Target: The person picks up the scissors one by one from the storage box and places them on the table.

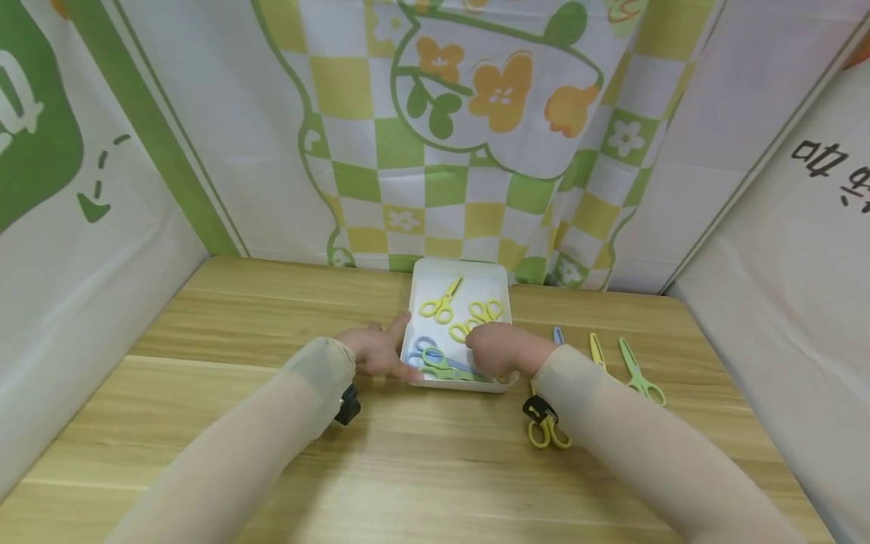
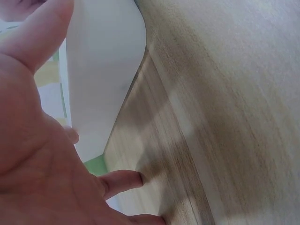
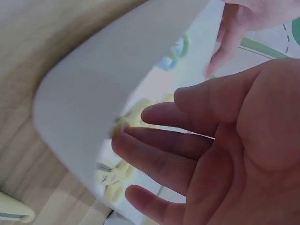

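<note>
A white tray (image 1: 458, 268) holds several scissors. Yellow scissors (image 1: 442, 304) lie on its left half, with blue scissors (image 1: 424, 346) and green scissors (image 1: 438, 366) overlapping near the front edge. My left hand (image 1: 381, 352) rests against the tray's left side, fingers spread; the left wrist view shows the thumb (image 2: 40, 37) along the tray wall. My right hand (image 1: 499, 349) reaches over the front right of the tray. Its fingers (image 3: 159, 159) are loosely bent beside yellow scissors (image 3: 115, 180), and no scissors show gripped between them. Part of the tray's contents is hidden beneath this hand.
Right of the tray, on the wooden table (image 1: 272, 317), lie blue scissors (image 1: 558, 335), yellow scissors (image 1: 597, 349) and green scissors (image 1: 637, 374). Yellow scissors with a black part (image 1: 541, 412) lie nearer, partly under the right forearm. A patterned cloth (image 1: 476, 181) hangs behind the tray.
</note>
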`<action>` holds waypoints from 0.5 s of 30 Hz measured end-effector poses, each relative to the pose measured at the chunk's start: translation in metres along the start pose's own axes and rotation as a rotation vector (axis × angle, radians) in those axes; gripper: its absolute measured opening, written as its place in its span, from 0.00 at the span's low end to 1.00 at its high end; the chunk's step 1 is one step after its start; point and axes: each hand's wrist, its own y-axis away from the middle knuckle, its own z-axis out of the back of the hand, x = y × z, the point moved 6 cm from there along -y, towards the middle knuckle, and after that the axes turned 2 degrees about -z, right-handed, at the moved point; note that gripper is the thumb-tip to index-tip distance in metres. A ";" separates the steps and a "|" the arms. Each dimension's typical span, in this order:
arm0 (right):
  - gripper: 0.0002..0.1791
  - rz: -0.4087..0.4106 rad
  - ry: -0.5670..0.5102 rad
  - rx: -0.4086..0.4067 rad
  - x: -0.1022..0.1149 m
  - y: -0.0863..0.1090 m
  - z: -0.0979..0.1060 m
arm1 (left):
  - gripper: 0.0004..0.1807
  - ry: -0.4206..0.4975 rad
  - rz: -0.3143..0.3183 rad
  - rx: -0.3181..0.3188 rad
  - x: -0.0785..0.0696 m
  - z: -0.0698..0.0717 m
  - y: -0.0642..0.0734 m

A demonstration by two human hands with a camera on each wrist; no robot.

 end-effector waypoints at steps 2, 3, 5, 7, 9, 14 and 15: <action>0.14 -0.003 -0.018 -0.024 -0.002 -0.004 0.007 | 0.69 0.000 0.002 -0.002 0.000 0.000 0.000; 0.15 -0.015 -0.027 -0.042 -0.005 -0.007 0.012 | 0.69 0.002 0.002 -0.003 0.000 0.000 0.000; 0.20 -0.067 -0.084 -0.087 -0.012 -0.014 0.021 | 0.69 0.002 0.003 -0.002 0.000 0.001 0.000; 0.25 -0.145 -0.167 -0.132 -0.023 -0.023 0.029 | 0.69 0.004 0.004 -0.001 0.001 0.000 0.000; 0.26 -0.225 -0.274 -0.169 -0.033 -0.031 0.035 | 0.69 0.004 0.003 -0.001 0.001 0.000 0.001; 0.20 -0.357 -0.454 -0.188 -0.047 -0.045 0.038 | 0.69 -0.002 0.000 -0.002 0.000 0.001 0.001; 0.21 -0.367 -0.462 -0.187 -0.047 -0.047 0.038 | 0.69 -0.006 0.000 -0.001 0.000 0.001 0.002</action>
